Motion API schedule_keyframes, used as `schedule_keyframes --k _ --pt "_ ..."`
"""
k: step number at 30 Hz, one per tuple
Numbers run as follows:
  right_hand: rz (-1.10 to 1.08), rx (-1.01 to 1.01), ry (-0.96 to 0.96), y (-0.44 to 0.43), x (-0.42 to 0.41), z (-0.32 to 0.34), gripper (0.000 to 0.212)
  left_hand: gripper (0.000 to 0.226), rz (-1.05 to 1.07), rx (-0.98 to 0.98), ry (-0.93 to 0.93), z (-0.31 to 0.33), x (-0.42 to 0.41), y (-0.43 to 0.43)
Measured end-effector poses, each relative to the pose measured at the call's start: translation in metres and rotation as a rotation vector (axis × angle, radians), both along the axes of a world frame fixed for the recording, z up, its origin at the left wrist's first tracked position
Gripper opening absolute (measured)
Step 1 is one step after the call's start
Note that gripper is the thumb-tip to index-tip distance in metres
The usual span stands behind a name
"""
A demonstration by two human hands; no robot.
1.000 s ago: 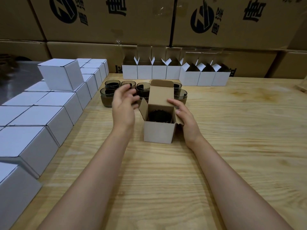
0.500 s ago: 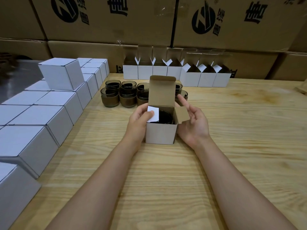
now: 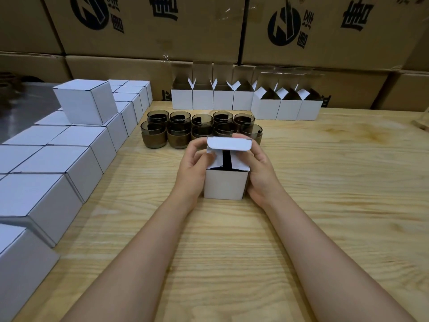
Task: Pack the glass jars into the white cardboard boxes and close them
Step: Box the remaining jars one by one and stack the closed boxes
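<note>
A small white cardboard box (image 3: 225, 185) stands on the wooden table (image 3: 325, 205) in front of me. Both side flaps are folded in, and a dark gap between them shows the inside; the jar within is hidden. The top lid (image 3: 228, 143) is bent forward over the opening. My left hand (image 3: 193, 168) grips the box's left side with fingers up at the lid's left edge. My right hand (image 3: 257, 168) grips the right side, its fingers curled over the lid's right corner. Several dark glass jars (image 3: 178, 133) stand in two rows just behind the box.
Several open white boxes (image 3: 246, 99) line the back of the table. Closed white boxes (image 3: 69, 156) fill the left side, one (image 3: 86, 101) stacked on top. Large brown cartons (image 3: 209, 31) form a wall behind.
The left hand folded the left side flap in, then the right flap went in. The upright brown-faced lid has been tipped forward over the opening, both hands now at its corners.
</note>
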State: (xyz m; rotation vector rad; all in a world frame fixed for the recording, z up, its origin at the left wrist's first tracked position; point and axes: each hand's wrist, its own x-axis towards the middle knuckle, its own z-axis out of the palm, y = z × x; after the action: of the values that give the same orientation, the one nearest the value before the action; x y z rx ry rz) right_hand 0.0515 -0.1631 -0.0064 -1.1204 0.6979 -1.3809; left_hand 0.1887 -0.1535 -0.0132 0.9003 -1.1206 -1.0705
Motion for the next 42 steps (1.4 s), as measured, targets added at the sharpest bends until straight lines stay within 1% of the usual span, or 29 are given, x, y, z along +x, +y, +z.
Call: schedule_keyframes --k 2,3,5,8,9,10,11,12,14,15,20,24,26,28,29,31,32,33,34,38,40,42 --pt "0.03 0.013 -0.026 0.003 0.0 0.0 0.016 0.019 -0.013 -0.028 -0.025 0.0 0.0 0.001" --pt "0.065 0.02 -0.033 0.005 -0.002 0.001 0.018 0.018 -0.017 -0.032 -0.029 0.0 0.0 0.001" --pt "0.165 0.024 -0.06 0.007 -0.008 0.002 0.036 0.018 -0.012 -0.021 -0.024 0.0 0.001 0.001" --pt "0.288 0.053 -0.097 0.009 -0.015 0.003 0.078 0.016 -0.004 0.011 -0.005 0.001 0.001 0.002" --pt "0.299 0.046 -0.064 0.01 -0.016 0.003 0.084 0.015 -0.002 0.017 -0.002 0.002 0.002 0.002" --pt "0.299 0.028 -0.018 0.01 -0.015 0.004 0.085 0.016 -0.002 0.018 0.0 0.002 0.002 0.002" --pt "0.291 0.008 0.016 0.011 -0.014 0.003 0.081 0.017 -0.001 0.016 0.004 0.002 0.002 0.003" --pt "0.277 -0.005 0.035 0.011 -0.013 0.002 0.072 0.018 0.003 0.015 0.003 0.003 0.002 0.003" --pt "0.219 -0.011 0.035 0.01 -0.011 0.001 0.035 0.02 0.02 0.027 -0.017 0.003 0.001 0.004" --pt "0.191 -0.011 0.035 0.01 -0.011 0.0 0.023 0.021 0.025 0.038 -0.027 0.003 0.001 0.004" --pt "0.187 -0.055 0.07 0.009 -0.011 -0.003 0.026 0.024 0.018 0.085 -0.05 0.003 0.001 0.004" --pt "0.202 -0.071 0.105 0.009 -0.012 -0.003 0.028 0.022 0.027 0.076 -0.062 0.001 0.0 0.004" --pt "0.201 -0.075 0.115 0.008 -0.012 -0.003 0.028 0.02 -0.011 0.11 -0.02 0.002 0.001 0.006" --pt "0.211 -0.07 0.111 0.008 -0.013 -0.003 0.026 0.036 -0.084 0.131 0.029 0.002 0.002 0.006" --pt "0.222 -0.062 0.099 0.008 -0.014 -0.003 0.023 0.04 -0.11 0.108 0.036 0.001 0.002 0.006" --pt "0.262 -0.05 0.083 0.007 -0.017 -0.003 0.017 0.036 -0.127 0.059 0.042 0.0 0.002 0.006" --pt "0.281 -0.046 0.083 0.007 -0.018 -0.003 0.016 0.035 -0.127 0.057 0.047 0.0 0.003 0.006" --pt "0.287 -0.042 0.091 0.006 -0.018 -0.003 0.019 0.036 -0.13 0.062 0.053 0.0 0.003 0.005" --pt "0.275 -0.036 0.107 0.005 -0.018 -0.003 0.021 0.038 -0.137 0.071 0.056 0.001 0.004 0.005" --pt "0.232 -0.017 0.17 0.004 -0.018 -0.005 0.017 0.04 -0.166 0.09 0.067 0.002 0.004 0.006" --pt "0.24 -0.006 0.152 0.004 -0.019 -0.005 0.024 0.035 -0.098 0.013 0.033 0.001 0.002 0.009" --pt "0.24 -0.002 0.118 0.003 -0.02 -0.006 0.036 0.022 0.101 -0.133 -0.146 -0.001 -0.001 0.015"
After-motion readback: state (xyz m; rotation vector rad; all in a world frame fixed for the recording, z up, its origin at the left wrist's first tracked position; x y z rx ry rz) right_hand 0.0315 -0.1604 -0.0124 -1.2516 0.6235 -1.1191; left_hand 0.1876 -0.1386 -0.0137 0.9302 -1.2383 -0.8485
